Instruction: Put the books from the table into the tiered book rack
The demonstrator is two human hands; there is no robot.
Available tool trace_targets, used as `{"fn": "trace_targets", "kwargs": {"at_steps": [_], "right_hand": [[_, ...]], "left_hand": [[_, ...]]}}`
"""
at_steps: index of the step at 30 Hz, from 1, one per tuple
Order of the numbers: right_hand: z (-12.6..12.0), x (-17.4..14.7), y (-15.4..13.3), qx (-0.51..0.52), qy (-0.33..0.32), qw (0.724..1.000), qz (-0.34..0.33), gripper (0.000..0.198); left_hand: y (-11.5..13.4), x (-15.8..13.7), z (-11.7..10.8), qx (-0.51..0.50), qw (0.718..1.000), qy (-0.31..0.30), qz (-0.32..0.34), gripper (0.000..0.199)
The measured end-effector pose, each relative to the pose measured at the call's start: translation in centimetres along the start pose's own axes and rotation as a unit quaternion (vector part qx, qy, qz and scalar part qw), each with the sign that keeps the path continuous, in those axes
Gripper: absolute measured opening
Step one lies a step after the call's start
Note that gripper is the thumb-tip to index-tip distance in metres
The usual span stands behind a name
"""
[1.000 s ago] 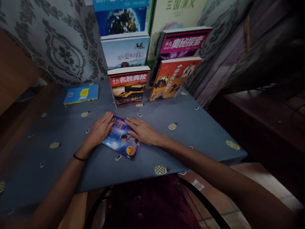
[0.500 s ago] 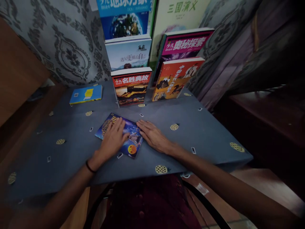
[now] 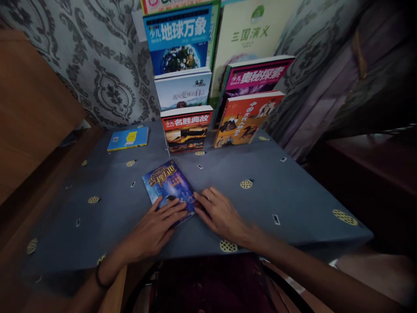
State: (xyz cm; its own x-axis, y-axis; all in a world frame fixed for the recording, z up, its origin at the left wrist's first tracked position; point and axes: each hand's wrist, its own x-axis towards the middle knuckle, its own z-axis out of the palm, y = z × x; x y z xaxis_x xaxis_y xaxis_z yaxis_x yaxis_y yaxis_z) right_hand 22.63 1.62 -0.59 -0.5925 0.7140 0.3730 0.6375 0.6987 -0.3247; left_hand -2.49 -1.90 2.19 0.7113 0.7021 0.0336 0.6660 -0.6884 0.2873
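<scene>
A blue paperback book (image 3: 172, 180) with gold lettering lies closed and tilted on the table in front of me. My left hand (image 3: 158, 228) rests over its lower left part, fingers stretched out and apart on the cover. At the book's right edge, my right hand (image 3: 221, 213) has its fingers curled, with the thumb and fingertips closed on the edge near the lower corner. The lower part of the cover is partly hidden by my left hand.
Several books stand upright at the back, among them a red-topped book (image 3: 187, 132) and an orange book (image 3: 246, 119). A light blue book (image 3: 128, 138) lies flat at the back left. A patterned curtain (image 3: 114, 82) hangs behind the blue-grey tablecloth (image 3: 293, 204).
My left hand has slid down the cover toward me, uncovering the gold title. The book has turned a little, and my right hand has shifted down along its right edge. The view has tilted up.
</scene>
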Motion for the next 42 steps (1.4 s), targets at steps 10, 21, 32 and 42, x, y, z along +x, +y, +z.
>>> {"fn": "trace_targets", "kwargs": {"at_steps": [10,21,32,42], "right_hand": [[0.1,4.3,-3.4,0.065,0.019,0.993,-0.096,0.041],[6.2,14.6,-3.6,0.109,-0.219,0.929,-0.279,0.039],[6.4,15.5,2.4,0.024,-0.136,0.982,-0.13,0.054],[3.8,7.3,-1.0,0.044,-0.154,0.979,-0.128,0.055]], "left_hand": [[0.7,-0.4,1.0,-0.039,0.974,0.195,-0.107,0.025],[1.6,-1.5,3.8,0.082,0.969,0.208,-0.104,0.035],[1.1,-1.8,4.1,0.018,0.975,0.19,-0.113,0.04],[1.2,-2.0,2.6,-0.229,0.917,0.25,-0.21,0.031]]}}
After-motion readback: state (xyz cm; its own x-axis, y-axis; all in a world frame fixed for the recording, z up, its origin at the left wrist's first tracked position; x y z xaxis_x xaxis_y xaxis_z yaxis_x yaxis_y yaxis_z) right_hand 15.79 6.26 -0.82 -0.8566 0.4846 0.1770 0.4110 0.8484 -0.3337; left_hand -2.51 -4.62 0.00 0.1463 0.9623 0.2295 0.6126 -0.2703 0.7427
